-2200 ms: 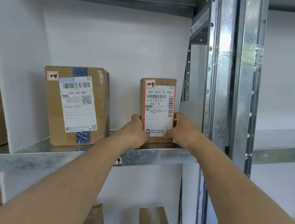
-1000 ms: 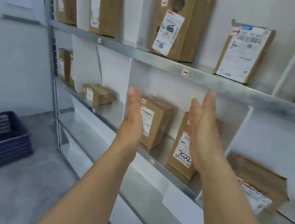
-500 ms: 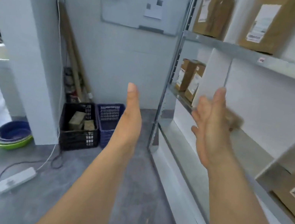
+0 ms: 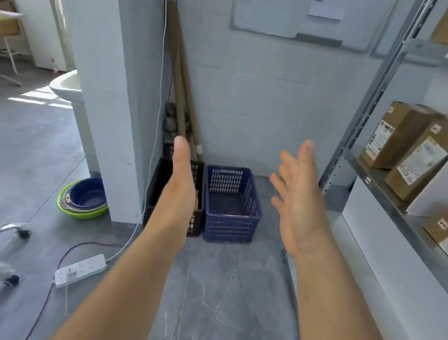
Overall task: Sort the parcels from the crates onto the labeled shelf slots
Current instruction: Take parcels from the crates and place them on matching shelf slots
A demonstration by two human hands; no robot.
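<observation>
Parcel (image 4: pixel 197 201), perhaps, in black crate (image 4: pixel 158 185) behind flat hands (image 4: pixel 181 186) (image 4: pixel 297 209).

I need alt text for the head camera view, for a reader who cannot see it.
The left hand and the right hand, both open and empty, stretch toward a black crate and a blue crate on the grey floor. Metal shelves with cardboard parcels stand on the right.

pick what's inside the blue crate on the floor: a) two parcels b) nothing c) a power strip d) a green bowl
B: the blue crate shows only its own bare bottom, with no parcel or anything else lying in it.
</observation>
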